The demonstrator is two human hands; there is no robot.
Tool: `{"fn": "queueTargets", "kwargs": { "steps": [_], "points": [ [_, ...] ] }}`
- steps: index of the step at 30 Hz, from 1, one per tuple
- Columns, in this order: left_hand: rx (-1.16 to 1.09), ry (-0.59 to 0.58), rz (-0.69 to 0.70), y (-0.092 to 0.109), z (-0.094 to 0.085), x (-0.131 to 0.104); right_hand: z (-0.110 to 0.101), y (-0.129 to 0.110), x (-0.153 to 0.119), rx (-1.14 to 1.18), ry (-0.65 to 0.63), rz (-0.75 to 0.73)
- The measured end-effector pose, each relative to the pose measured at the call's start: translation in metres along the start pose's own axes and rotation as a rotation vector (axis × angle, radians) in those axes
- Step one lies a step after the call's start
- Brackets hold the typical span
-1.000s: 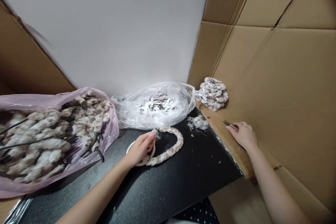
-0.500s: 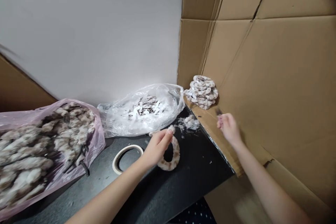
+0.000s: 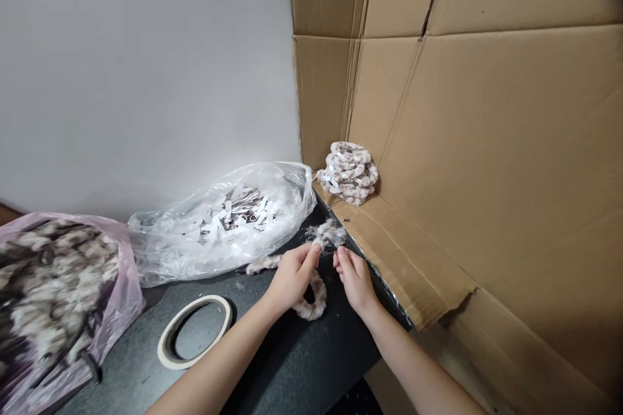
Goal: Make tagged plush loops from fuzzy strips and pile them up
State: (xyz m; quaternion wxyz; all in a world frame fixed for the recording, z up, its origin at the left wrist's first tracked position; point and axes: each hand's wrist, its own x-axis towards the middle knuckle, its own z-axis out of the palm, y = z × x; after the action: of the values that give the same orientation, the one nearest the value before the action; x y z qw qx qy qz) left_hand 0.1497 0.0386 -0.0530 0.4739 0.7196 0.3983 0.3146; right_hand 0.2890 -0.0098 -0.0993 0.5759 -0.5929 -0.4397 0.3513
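Observation:
My left hand (image 3: 294, 275) is closed, pinching the end of a fluffy white-and-brown fur band (image 3: 318, 301). The band's loop hangs below the fingers over the dark tabletop, and another furry length (image 3: 263, 264) shows to the left of the hand. My right hand (image 3: 354, 275) is closed around a small dark, thin tool (image 3: 331, 244), mostly hidden by the fingers. Its tip points toward the pinched end; whether they touch I cannot tell. Just beyond both hands lies a tuft of loose fluff (image 3: 327, 232).
A clear plastic bag (image 3: 195, 253) holds white tags. At left, a pink bag (image 3: 127, 266) is full of furry bands. A roll of tape (image 3: 168, 355) lies on the dark table (image 3: 287, 369). Stacked furry rings (image 3: 351, 172) stand by the cardboard wall (image 3: 487, 142).
My right hand has moved left from over the cardboard to beside my left hand, bringing the dark tool. My left hand keeps hold of the fur band. The view has shifted right.

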Motion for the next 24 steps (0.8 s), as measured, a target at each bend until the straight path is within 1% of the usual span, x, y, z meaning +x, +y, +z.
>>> {"fn": "queueTargets", "kwargs": {
  "steps": [6,10,13,18,24],
  "points": [
    [0.002,-0.028,-0.011,0.001,0.004,0.004,0.001,-0.003,-0.001,-0.074,0.006,-0.040],
    [-0.004,-0.077,-0.001,0.004,0.003,0.006,0.001,-0.009,-0.002,-0.125,-0.020,-0.069],
    [-0.010,-0.116,0.000,0.007,0.001,0.007,0.001,-0.011,-0.001,-0.135,-0.009,-0.063],
    [-0.017,-0.152,-0.011,0.009,-0.004,0.010,0.001,-0.008,0.002,-0.124,-0.010,-0.037],
    [-0.040,-0.141,-0.015,0.006,-0.004,0.013,0.000,-0.001,0.005,-0.090,-0.028,-0.010]
  ]
}}
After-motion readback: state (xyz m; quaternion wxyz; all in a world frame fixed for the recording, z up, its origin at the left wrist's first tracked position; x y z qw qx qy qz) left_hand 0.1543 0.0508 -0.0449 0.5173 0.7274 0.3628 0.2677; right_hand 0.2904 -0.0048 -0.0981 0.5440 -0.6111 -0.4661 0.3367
